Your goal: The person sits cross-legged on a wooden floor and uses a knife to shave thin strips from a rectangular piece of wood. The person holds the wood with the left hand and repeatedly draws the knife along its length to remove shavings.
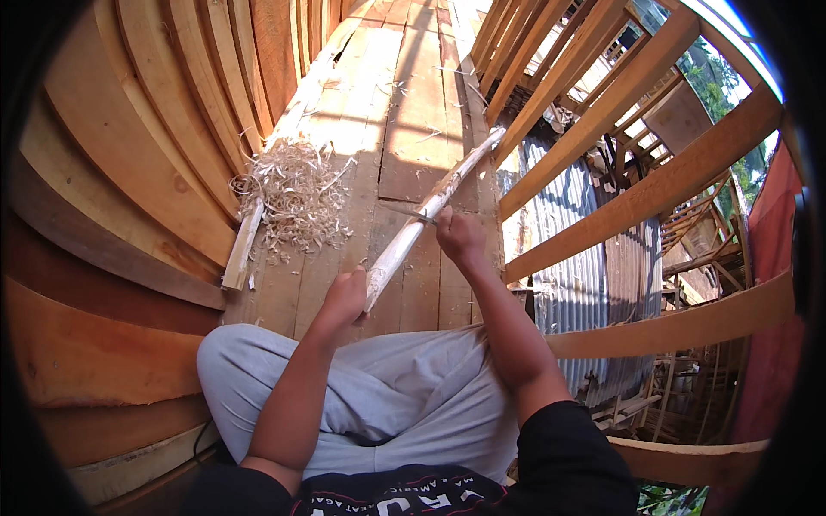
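A pale, partly peeled wooden pole (397,248) slants from near my lap up to the railing posts at the far right. My left hand (346,297) is closed around its near end. Farther along, my right hand (460,234) is closed on the handle of a knife, the handle itself hidden in my fist. The knife's thin blade (406,211) lies across the pole, pointing left. Patches of brown bark still mottle the far half of the pole, while the near part looks whiter.
A heap of curly wood shavings (297,193) lies left of the pole on the plank floor (344,284), beside a squared timber strip (245,245). Upright boards (129,146) line the left. Slatted wooden railing (645,232) runs along the right, with corrugated metal roofing (568,284) below it.
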The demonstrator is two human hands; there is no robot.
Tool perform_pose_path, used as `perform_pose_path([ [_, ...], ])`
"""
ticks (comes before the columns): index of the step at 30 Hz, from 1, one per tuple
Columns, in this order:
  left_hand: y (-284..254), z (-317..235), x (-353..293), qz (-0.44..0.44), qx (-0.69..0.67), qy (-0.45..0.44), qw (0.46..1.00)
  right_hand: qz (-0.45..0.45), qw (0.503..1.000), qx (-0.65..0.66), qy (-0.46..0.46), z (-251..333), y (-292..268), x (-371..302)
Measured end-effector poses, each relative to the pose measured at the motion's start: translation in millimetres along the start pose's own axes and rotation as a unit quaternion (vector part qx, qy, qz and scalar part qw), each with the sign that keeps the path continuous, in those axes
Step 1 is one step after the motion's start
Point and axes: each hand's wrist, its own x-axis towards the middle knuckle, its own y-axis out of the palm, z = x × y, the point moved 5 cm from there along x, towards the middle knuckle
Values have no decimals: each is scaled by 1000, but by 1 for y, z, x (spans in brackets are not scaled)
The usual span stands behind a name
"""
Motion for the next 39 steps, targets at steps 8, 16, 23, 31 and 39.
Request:
perform_pose_path([
  [8, 4, 10, 12, 56, -78, -12, 995, 30, 998, 43, 17, -11, -3, 11],
  [16, 5, 8, 4, 44, -34, 2, 998, 7, 996, 86, 16, -20, 7, 12],
  [23, 10, 12, 6, 59, -70, -24, 995, -11, 1000, 1, -15, -6, 0, 3],
  [31, 17, 4, 0, 50, -55, -16, 997, -87, 987, 34, 129, -88, 19, 28],
  [39, 5, 11, 7, 40, -29, 5, 999, 25, 998, 46, 34, -28, 2, 16],
])
